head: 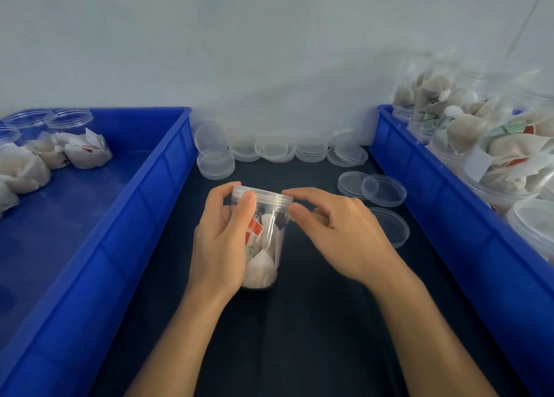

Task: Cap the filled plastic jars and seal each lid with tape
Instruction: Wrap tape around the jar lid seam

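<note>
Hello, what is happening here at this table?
A person is capping a clear plastic jar of tea bags on the dark table. The left hand grips the jar; the right hand pinches its lid. Spare lids lie behind, between two blue crates.

Dark table (314,321): two blue bins (99,246), lids (383,190), jar (263,240).

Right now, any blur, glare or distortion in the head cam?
Head view: wide-angle bowing bends the blue bins outward; jars at right smear with motion blur; centre jar and both hands stay fairly sharp; lighting soft, no harsh glare.
</note>
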`<state>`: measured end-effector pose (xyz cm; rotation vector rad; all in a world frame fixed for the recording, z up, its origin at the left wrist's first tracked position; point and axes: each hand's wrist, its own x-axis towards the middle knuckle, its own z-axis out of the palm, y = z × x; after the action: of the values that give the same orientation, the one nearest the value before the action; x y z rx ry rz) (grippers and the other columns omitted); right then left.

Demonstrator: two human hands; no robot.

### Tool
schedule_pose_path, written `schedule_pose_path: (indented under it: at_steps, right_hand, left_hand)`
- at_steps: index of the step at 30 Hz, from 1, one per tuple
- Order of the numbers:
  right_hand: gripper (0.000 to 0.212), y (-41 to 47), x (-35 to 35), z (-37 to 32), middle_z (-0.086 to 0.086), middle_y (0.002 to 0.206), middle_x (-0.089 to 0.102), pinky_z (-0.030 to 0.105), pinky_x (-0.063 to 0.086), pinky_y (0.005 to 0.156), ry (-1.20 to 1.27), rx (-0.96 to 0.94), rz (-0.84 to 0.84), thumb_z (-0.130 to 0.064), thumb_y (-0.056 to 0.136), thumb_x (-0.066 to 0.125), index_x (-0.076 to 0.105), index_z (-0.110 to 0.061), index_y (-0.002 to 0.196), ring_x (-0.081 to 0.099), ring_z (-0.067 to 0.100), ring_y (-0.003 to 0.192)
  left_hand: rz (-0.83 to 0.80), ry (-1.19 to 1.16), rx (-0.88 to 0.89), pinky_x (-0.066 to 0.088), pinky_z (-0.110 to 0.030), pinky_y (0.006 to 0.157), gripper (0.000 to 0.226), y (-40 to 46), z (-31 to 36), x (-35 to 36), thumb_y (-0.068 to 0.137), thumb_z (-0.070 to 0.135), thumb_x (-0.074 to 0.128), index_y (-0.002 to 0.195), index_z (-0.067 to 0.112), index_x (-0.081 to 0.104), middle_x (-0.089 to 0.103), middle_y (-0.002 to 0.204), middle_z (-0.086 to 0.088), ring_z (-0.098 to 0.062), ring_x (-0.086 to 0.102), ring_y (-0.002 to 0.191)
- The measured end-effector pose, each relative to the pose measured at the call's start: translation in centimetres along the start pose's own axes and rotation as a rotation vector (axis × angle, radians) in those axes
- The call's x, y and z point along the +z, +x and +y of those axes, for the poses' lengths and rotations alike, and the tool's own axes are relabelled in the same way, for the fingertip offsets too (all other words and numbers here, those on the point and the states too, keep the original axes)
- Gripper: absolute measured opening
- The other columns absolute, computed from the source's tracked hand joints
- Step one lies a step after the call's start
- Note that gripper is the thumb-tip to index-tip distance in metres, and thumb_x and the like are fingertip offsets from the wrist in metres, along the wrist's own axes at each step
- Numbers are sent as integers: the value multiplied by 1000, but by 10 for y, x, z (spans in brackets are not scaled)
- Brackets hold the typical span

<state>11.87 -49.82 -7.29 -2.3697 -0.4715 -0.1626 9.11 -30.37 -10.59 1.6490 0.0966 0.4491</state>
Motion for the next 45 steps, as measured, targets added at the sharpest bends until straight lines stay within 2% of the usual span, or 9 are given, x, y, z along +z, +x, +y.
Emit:
schedule_pose_path:
  at_steps: [5,9,15,21,25,28,31,34,45]
  right_hand:
    - [30,0,0,-2,-22,59,59,43,57,78,-13,5,19,-59,102,48,63,-53,128,57,6,70]
    - [28,0,0,-1,-17,59,59,34,49,67,-1,20,16,-64,98,48,60,-55,121,57,8,64]
    - [47,-4,-3,-8,-23,101,75,45,56,93,31,46,-66,-69,95,38,57,-58,136,67,8,105]
    - [46,-8,-2,-13,-33,57,55,33,51,76,-48,4,12,-68,97,41,69,-49,128,51,4,62]
    - [50,-10,0,-22,-27,54,51,32,49,72,-139,-11,37,-71,96,34,67,-51,128,51,7,63]
    - [52,-12,1,-26,-23,74,68,33,49,75,-169,-18,53,-71,97,32,63,-51,133,66,9,80]
    - [45,-12,1,-25,-22,86,71,40,51,84,-134,1,1,-56,101,32,56,-50,139,66,12,89]
    - [45,-11,-1,-18,-22,65,58,40,49,81,-84,37,-81,-38,103,34,48,-53,143,58,11,76]
    - [36,-5,0,-9,-15,62,58,45,53,86,-156,-10,-69,-54,108,35,44,-50,143,63,14,79]
  left_hand:
    - [-19,-43,-8,59,-20,69,44,1,2,-1,90,70,57,120,39,66,76,106,13,-8,76,94]
    - [-68,-85,-41,59,-21,71,38,2,-1,-2,95,61,57,121,35,67,77,104,8,-11,76,95]
    - [-87,2,-53,55,-22,75,45,-1,2,0,94,68,50,114,31,66,74,106,13,-7,73,98]
    - [239,323,145,58,-30,76,29,-6,12,0,95,63,52,110,41,63,70,103,29,6,70,91]
    - [128,498,91,59,-45,84,42,-11,19,-1,92,78,34,109,49,58,69,99,29,1,69,92]
    - [40,581,56,58,-41,82,51,-11,21,-3,83,90,33,109,52,54,68,94,31,3,67,90]
    - [-18,445,2,58,-37,82,55,-10,18,-1,78,90,46,112,48,57,70,102,29,4,68,92]
    - [-16,324,-27,54,-33,80,53,-8,16,-2,79,86,51,111,45,59,68,106,29,6,67,94]
    - [-33,123,-79,50,-29,75,60,-3,14,-12,74,82,57,106,33,70,74,102,19,2,71,88]
